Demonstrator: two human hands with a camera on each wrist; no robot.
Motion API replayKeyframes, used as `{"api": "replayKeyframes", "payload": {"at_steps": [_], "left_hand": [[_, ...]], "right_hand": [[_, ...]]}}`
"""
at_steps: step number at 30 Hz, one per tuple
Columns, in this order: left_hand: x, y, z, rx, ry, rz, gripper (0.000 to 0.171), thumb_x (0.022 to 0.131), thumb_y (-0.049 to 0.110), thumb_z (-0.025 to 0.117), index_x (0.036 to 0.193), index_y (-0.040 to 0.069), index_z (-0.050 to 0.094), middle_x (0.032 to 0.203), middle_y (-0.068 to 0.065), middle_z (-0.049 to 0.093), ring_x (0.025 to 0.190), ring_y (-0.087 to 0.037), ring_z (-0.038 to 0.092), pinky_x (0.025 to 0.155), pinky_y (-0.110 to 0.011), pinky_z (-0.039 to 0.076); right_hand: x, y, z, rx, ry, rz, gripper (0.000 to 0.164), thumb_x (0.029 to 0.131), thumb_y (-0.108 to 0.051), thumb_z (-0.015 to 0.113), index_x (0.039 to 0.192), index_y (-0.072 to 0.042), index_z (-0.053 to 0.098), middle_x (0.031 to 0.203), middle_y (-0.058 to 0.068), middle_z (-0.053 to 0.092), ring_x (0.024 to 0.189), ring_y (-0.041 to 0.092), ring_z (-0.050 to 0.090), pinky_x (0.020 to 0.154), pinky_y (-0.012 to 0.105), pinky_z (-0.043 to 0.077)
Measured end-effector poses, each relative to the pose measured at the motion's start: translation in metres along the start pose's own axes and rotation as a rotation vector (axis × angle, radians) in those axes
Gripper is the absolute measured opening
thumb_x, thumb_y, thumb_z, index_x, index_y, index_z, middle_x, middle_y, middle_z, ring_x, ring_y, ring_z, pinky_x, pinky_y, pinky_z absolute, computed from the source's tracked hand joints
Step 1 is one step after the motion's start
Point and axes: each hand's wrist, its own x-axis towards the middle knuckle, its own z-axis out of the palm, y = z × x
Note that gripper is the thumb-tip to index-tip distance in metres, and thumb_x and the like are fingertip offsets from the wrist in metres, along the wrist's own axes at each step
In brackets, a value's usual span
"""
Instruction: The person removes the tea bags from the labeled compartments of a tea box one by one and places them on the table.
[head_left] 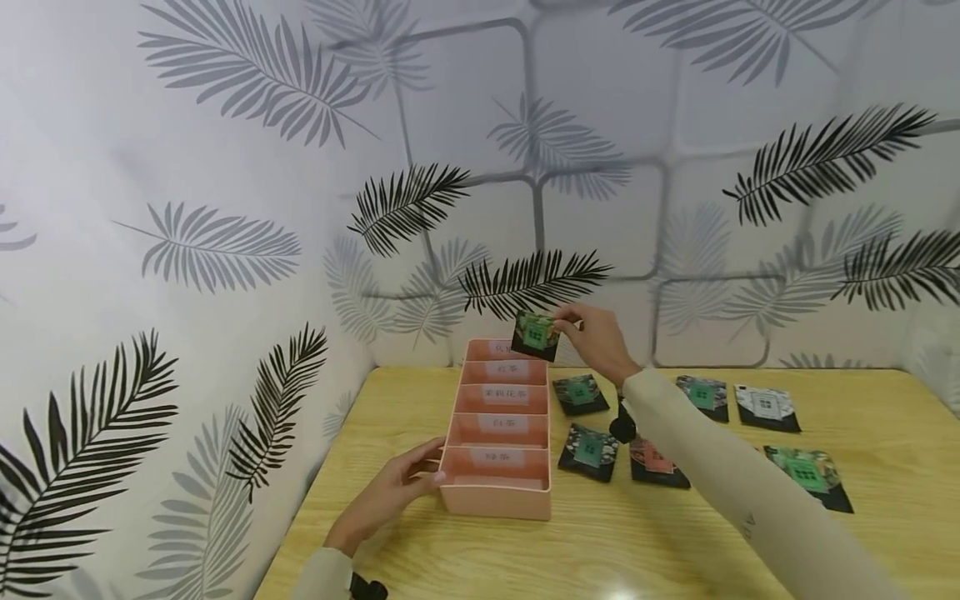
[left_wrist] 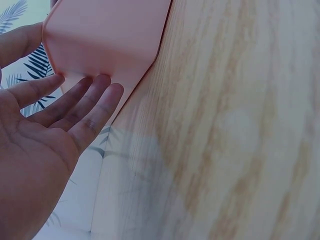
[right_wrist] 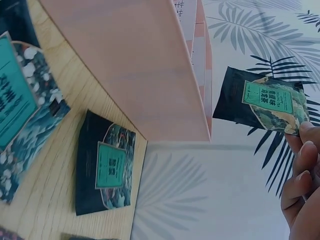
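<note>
My right hand [head_left: 597, 340] pinches a black tea packet [head_left: 535, 335] with a green label by its edge, above the far end of a pink divided box [head_left: 497, 502]. In the right wrist view, the held packet [right_wrist: 262, 98] hangs just beyond the box's end, against the wall. White labels with writing mark the box's several compartments. My left hand [head_left: 388, 497] touches the box's near left corner. Its fingers, nearly straight in the left wrist view, rest their fingertips [left_wrist: 102, 80] against the pink wall.
Right of the box lie several more packets: green-labelled ones [head_left: 581, 393] [head_left: 589, 451] [head_left: 702, 396] [head_left: 808, 476], a red-labelled packet [head_left: 657, 463] partly under the right arm, and a white-labelled packet [head_left: 768, 407]. A leaf-patterned wall [head_left: 600, 225] borders the wooden table [head_left: 420, 550] at the back and left.
</note>
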Motion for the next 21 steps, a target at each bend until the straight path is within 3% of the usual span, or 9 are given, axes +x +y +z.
{"api": "replayKeyframes", "payload": {"at_steps": [21], "left_hand": [[-0.001,0.001,0.001,-0.003,-0.002,-0.004,0.060,0.107,0.024,0.060,0.161,0.015,0.036,0.148,-0.015,0.052,0.132,-0.035,0.052,0.098,-0.031,0.052]], "right_hand": [[-0.055,0.010,-0.046,-0.027,-0.006,-0.040,0.013,0.102,-0.018,0.068,0.111,-0.011,0.074,0.095,0.002,0.074,0.054,0.018,0.041,0.055,0.035,0.035]]}}
